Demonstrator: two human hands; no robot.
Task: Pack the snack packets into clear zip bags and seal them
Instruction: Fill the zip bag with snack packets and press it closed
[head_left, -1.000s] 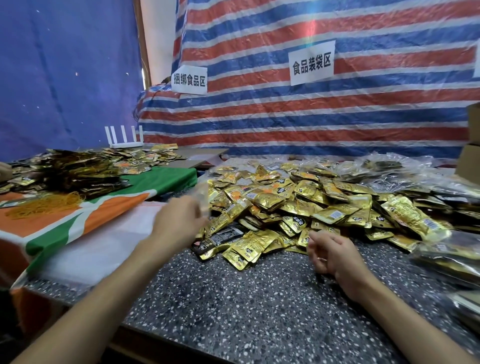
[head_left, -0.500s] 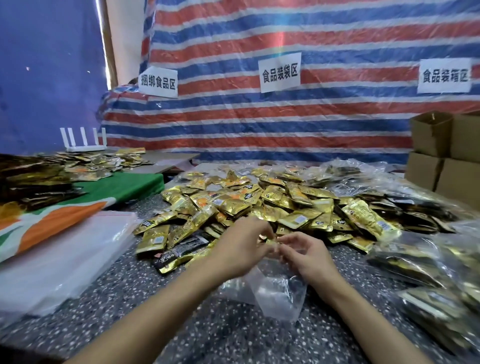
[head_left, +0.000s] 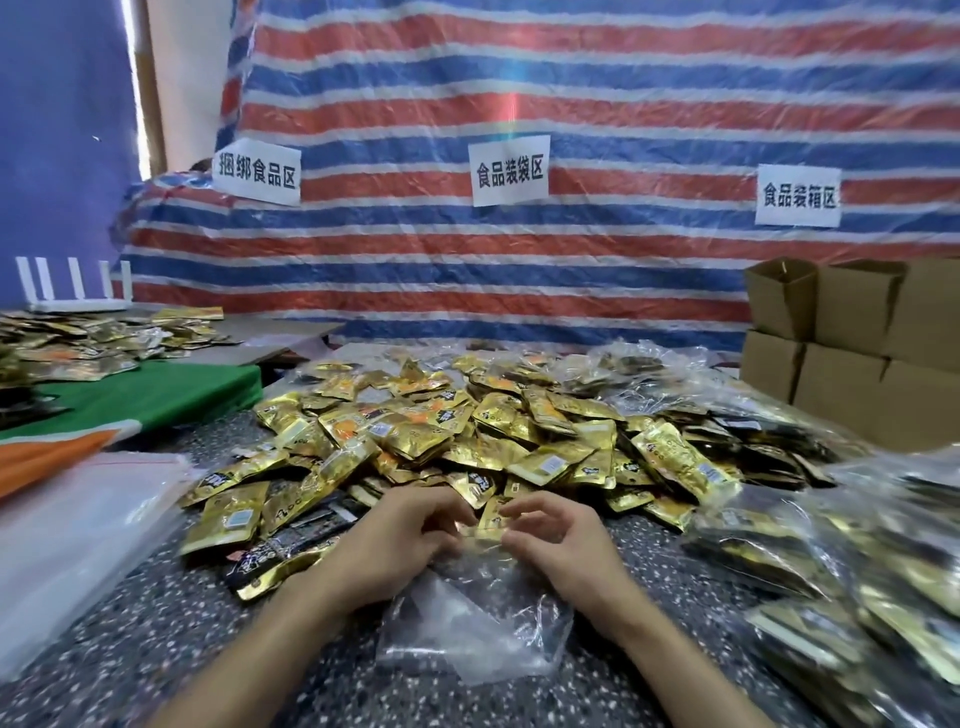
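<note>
A clear zip bag (head_left: 467, 629) lies empty on the speckled table (head_left: 208, 649) just in front of me. My left hand (head_left: 395, 545) and my right hand (head_left: 556, 540) both pinch its top edge with curled fingers, close together. Right behind the hands spreads a big heap of gold snack packets (head_left: 441, 441), with some black ones at its left front edge.
A stack of empty clear bags (head_left: 78, 535) lies at the left. Filled clear bags (head_left: 857, 571) pile up on the right. Cardboard boxes (head_left: 852, 353) stand at the back right. More packets (head_left: 98, 343) cover the green cloth at the far left.
My left hand came in from the left with a clear bag. Both hands now hold the bag's top edge near the packet heap, slightly further apart than half a second ago.
</note>
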